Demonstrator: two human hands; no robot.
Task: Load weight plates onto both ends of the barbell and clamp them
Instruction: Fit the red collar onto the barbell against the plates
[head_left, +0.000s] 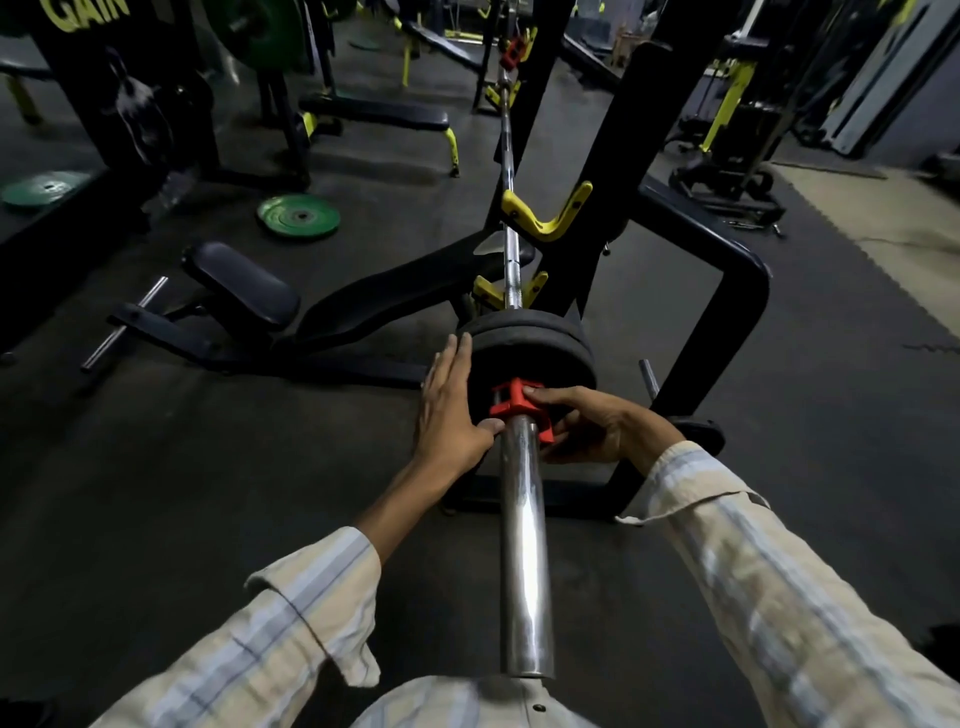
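Note:
A chrome barbell (523, 545) rests on the rack's yellow hooks (545, 221) and runs away from me. Black weight plates (530, 345) sit on its near sleeve. A red clamp (511, 408) is on the sleeve against the plates. My left hand (451, 410) lies flat against the plates' left face, fingers straight, thumb touching the clamp. My right hand (592, 423) grips the clamp from the right with curled fingers. Another red clamp (511, 52) sits at the barbell's far end.
A black bench (363, 306) lies under the bar to the left. Green plates (298, 215) (44, 188) lie on the dark floor at left. The black rack frame (727, 312) stands on the right, with a plate (698, 434) stored low behind my right hand.

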